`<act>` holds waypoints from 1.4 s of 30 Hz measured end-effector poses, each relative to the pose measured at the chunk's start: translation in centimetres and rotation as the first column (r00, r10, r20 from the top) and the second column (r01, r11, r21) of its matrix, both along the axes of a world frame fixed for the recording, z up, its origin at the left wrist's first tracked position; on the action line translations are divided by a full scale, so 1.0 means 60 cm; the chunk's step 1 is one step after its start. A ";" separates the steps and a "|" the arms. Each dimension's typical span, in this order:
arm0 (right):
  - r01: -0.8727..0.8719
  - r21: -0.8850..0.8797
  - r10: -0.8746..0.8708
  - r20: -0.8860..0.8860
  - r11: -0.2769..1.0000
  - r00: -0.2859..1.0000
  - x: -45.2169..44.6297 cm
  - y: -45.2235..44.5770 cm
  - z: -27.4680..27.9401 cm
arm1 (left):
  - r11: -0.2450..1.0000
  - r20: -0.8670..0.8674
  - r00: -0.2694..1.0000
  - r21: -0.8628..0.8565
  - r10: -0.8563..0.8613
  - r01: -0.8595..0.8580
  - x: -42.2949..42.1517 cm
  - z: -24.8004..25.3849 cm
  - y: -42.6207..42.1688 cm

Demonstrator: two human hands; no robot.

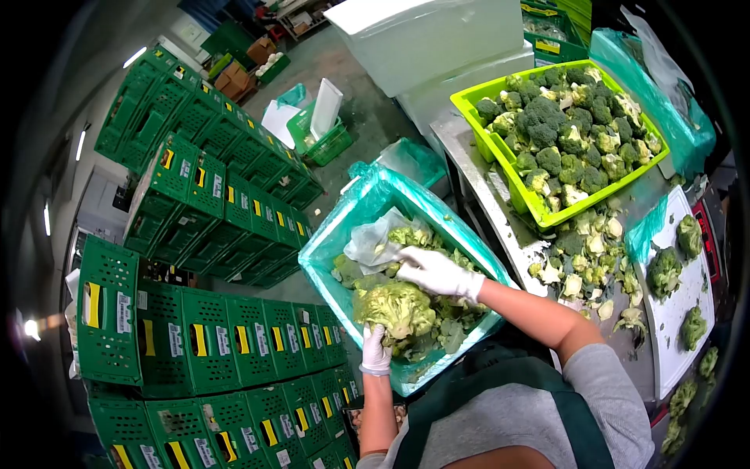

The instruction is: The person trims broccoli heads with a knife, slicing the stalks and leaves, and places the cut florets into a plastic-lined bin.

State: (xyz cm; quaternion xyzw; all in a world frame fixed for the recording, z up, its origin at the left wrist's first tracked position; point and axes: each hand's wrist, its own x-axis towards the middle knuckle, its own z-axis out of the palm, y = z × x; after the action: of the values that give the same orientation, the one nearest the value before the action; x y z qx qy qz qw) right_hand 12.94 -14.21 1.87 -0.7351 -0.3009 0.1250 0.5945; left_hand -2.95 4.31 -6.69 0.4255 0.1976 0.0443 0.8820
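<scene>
My left hand [376, 349], in a white glove, is closed on the underside of a large pale green broccoli head [397, 311] at the near left of a foam box [483, 270] lined with teal plastic. My right hand [439, 273], also gloved, reaches over the box beside a crumpled clear plastic bag [372, 244]; its fingertips are close to the leaves and I cannot make out whether they grip anything. More broccoli [409, 236] and leaves lie inside the box, partly hidden under the held head and my hands.
A lime green crate [539, 209] full of broccoli florets stands on a metal table [486, 187] at the right, with trimmings beside it. Farther right, a white board [673, 336] holds several heads. Stacked green crates [209, 336] fill the left. White foam boxes [430, 47] stand behind.
</scene>
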 end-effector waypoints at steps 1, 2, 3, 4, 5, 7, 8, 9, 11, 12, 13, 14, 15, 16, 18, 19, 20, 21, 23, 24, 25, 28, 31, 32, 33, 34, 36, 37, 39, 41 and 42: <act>0.016 0.079 0.002 -0.220 0.997 0.975 -0.012 -0.017 0.016 | 0.998 0.047 0.997 -0.009 0.064 -0.064 -0.003 -0.019 0.007; 0.042 0.151 0.027 -0.429 0.988 0.903 -0.022 -0.035 0.027 | 0.991 0.094 0.986 -0.020 0.135 -0.133 -0.007 -0.034 0.013; -0.024 0.160 0.088 -0.407 0.987 0.909 -0.038 -0.050 0.007 | 0.981 0.097 0.976 -0.033 0.194 -0.192 -0.013 -0.048 0.019; -0.089 0.170 0.150 -0.387 0.981 0.910 -0.062 -0.063 -0.017 | 0.977 0.095 0.973 -0.032 0.211 -0.209 -0.015 -0.046 0.018; -0.133 0.198 0.225 -0.579 0.971 0.784 -0.082 -0.070 -0.033 | 0.964 0.082 0.964 -0.101 0.254 -0.246 -0.008 -0.040 0.014; -0.201 0.241 0.313 -0.770 0.949 0.556 -0.116 -0.070 -0.069 | 0.942 0.047 0.954 -0.177 0.297 -0.285 -0.003 -0.047 0.012; -0.236 0.251 0.339 -0.797 0.939 0.500 -0.122 -0.065 -0.077 | 0.943 0.048 0.955 -0.178 0.294 -0.281 0.000 -0.045 0.009; -0.222 0.303 0.372 -0.821 0.927 0.433 -0.126 -0.059 -0.082 | 0.942 0.063 0.958 -0.210 0.279 -0.261 0.005 -0.042 0.006; -0.245 0.290 0.370 -0.836 0.925 0.405 -0.124 -0.048 -0.083 | 0.946 0.086 0.961 -0.219 0.264 -0.240 0.011 -0.034 -0.004; -0.251 0.317 0.396 -0.830 0.915 0.393 -0.121 -0.043 -0.082 | 0.948 0.086 0.963 -0.219 0.256 -0.233 0.013 -0.031 -0.009; -0.251 0.343 0.414 -0.842 0.905 0.345 -0.119 -0.039 -0.079 | 0.960 0.080 0.968 -0.166 0.239 -0.224 0.015 -0.029 -0.013; -0.242 0.343 0.411 -0.843 0.908 0.348 -0.119 -0.041 -0.082 | 0.970 0.074 0.972 -0.112 0.223 -0.214 0.019 -0.025 -0.017; -0.214 0.385 0.434 -0.854 0.898 0.286 -0.122 -0.043 -0.085 | 0.969 0.057 0.969 -0.069 0.239 -0.235 0.026 -0.019 -0.014; -0.186 0.426 0.460 -0.859 0.886 0.224 -0.123 -0.044 -0.091 | 0.966 0.019 0.967 0.027 0.256 -0.256 0.029 -0.013 -0.012; -0.123 0.550 0.562 -0.819 0.826 0.114 -0.125 -0.059 -0.099 | 0.929 -0.006 0.948 0.199 0.319 -0.312 0.041 -0.019 -0.002; -0.229 0.551 0.584 -0.804 0.802 0.110 -0.127 -0.073 -0.101 | 0.887 0.005 0.934 0.312 0.358 -0.342 0.048 -0.020 0.011; -0.333 0.546 0.604 -0.790 0.769 0.100 -0.130 -0.087 -0.075 | 0.830 0.017 0.918 0.420 0.397 -0.367 0.057 -0.011 0.025; -0.401 0.481 0.591 -0.776 0.780 0.220 -0.134 -0.093 -0.053 | 0.766 -0.004 0.888 0.508 0.460 -0.394 0.062 -0.013 0.042; -0.369 0.375 0.500 -0.793 0.850 0.347 -0.122 -0.088 -0.064 | 0.788 0.065 0.906 0.469 0.419 -0.398 0.055 -0.015 0.065; -0.314 0.269 0.395 -0.793 0.910 0.465 -0.115 -0.084 -0.073 | 0.828 0.070 0.919 0.411 0.388 -0.381 0.049 0.001 0.060; -0.323 0.208 0.361 -0.758 0.923 0.543 -0.109 -0.073 -0.080 | 0.837 0.059 0.926 0.408 0.374 -0.364 0.043 0.015 0.049; -0.288 0.079 0.257 -0.712 0.954 0.654 -0.101 -0.039 -0.098 | 0.856 0.055 0.950 0.420 0.308 -0.302 0.035 0.027 0.032; -0.338 0.096 0.294 -0.741 0.936 0.604 -0.098 -0.021 -0.103 | 0.851 0.094 0.965 0.457 0.245 -0.260 0.042 0.035 0.018; -0.340 0.095 0.294 -0.742 0.935 0.602 -0.096 -0.021 -0.109 | 0.823 0.107 0.972 0.516 0.211 -0.236 0.042 0.033 0.016; -0.340 0.233 0.378 -0.800 0.911 0.467 -0.092 -0.023 -0.114 | 0.813 0.090 0.970 0.531 0.227 -0.240 0.042 0.038 0.014; -0.319 0.366 0.463 -0.826 0.874 0.322 -0.089 -0.026 -0.118 | 0.811 0.091 0.968 0.531 0.234 -0.246 0.043 0.034 0.018; -0.420 0.374 0.514 -0.805 0.827 0.296 -0.092 -0.044 -0.105 | 0.779 0.052 0.961 0.574 0.273 -0.252 0.044 0.023 0.032; -0.479 0.428 0.573 -0.793 0.766 0.207 -0.102 -0.054 -0.095 | 0.710 0.050 0.941 0.642 0.336 -0.287 0.049 0.018 0.038; -0.523 0.482 0.638 -0.753 0.703 0.163 -0.115 -0.066 -0.078 | 0.645 0.038 0.883 0.668 0.468 -0.371 0.055 0.019 0.046; -0.431 0.391 0.539 -0.786 0.813 0.303 -0.104 -0.061 -0.080 | 0.659 0.023 0.864 0.637 0.503 -0.401 0.051 0.026 0.051; -0.319 0.301 0.419 -0.802 0.899 0.426 -0.100 -0.057 -0.086 | 0.659 0.019 0.863 0.637 0.504 -0.399 0.048 0.022 0.052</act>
State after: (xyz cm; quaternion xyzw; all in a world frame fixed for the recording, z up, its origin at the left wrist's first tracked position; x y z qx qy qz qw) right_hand 6.92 -17.66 -3.28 -0.4620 -0.1303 0.5795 0.6586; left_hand -0.05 7.40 -5.38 0.6307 0.3409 0.2909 0.6335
